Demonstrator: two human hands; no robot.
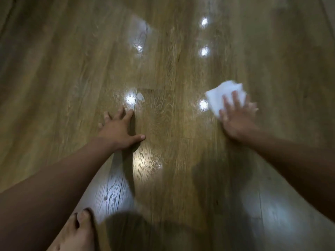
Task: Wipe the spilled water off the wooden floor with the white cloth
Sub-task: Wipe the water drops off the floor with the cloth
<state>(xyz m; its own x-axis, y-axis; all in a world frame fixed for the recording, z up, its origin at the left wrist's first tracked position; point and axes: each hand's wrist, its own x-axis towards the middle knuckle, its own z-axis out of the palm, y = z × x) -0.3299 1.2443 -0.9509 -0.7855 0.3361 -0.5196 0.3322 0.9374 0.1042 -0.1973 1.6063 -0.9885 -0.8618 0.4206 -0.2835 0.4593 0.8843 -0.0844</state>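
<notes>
1. You are in the wiping step: your right hand [237, 120] presses the cloth [220, 96] flat on the floor [72, 69], out to the right of the planks in front of you.
2. The cloth is bunched into a rough pad. Its far half shows beyond your fingers [235, 99], and the near edge lies under your palm.
3. Those fingers lie straight and spread on top of the cloth, pressing it down rather than gripping it. The hand is blurred, so I judge it to be mid-stroke.
4. Your left hand [119, 129] holds nothing. It is planted on the floor with fingers fanned and thumb stuck out to the right, and it looks like a brace for your weight.
5. Both arms reach forward and down, nearly straight, and your bare foot [78, 232] sits at the near left, so you are crouched low.
6. A speckled sheen that I take for water [153, 161] lies just on your side of the left thumb, well apart from the cloth. A small bright patch by the left fingertips may be more. The round glares are lamp reflections.
7. The job looks only partly done.
8. Next, you probably need to drag the cloth left and toward you across that sheen under steady pressure, and lift the left hand if it blocks the path.
</notes>
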